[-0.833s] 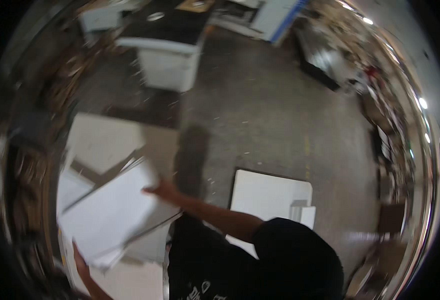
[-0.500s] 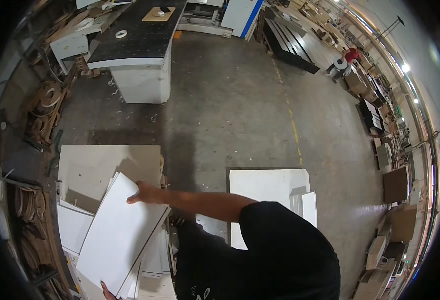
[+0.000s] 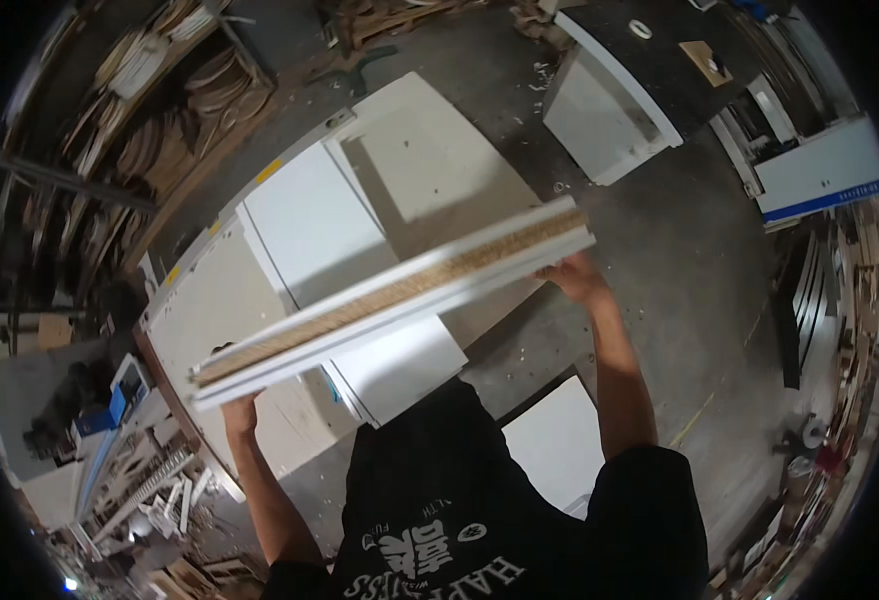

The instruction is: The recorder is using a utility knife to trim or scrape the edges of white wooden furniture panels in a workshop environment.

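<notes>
In the head view, a stack of white-faced particleboard panels (image 3: 400,299) is held up edge-on in both hands, above the work surface. It runs on a slant, its left end lower in the picture and its right end higher. The long narrow side that shows is layered: a white edge along the top, a raw band of straw-brown, grainy chipboard through the middle, and white edges again along the bottom with a thin grey line between them. The white edges look smooth and straight, the brown band rough and uncoated. Motion blur softens the left end, so the exact number of panels cannot be told.

The left hand (image 3: 241,410) is clamped on the left end, gripping from below, with a dark fingertip showing over the upper edge. The right hand (image 3: 578,278) is clamped on the lower edge near the right end; its fingertips are hidden by the stack.

Beneath lies a large beige board (image 3: 450,150) with a few dark specks. On it, beyond the stack, rests a glossy white panel (image 3: 315,225) with a dark line along its left edge; nearer the body lies a smaller white panel (image 3: 400,370), partly covered by the stack. A white board (image 3: 560,440) lies low beside the person's right leg, over the grey concrete floor (image 3: 660,230).
</notes>
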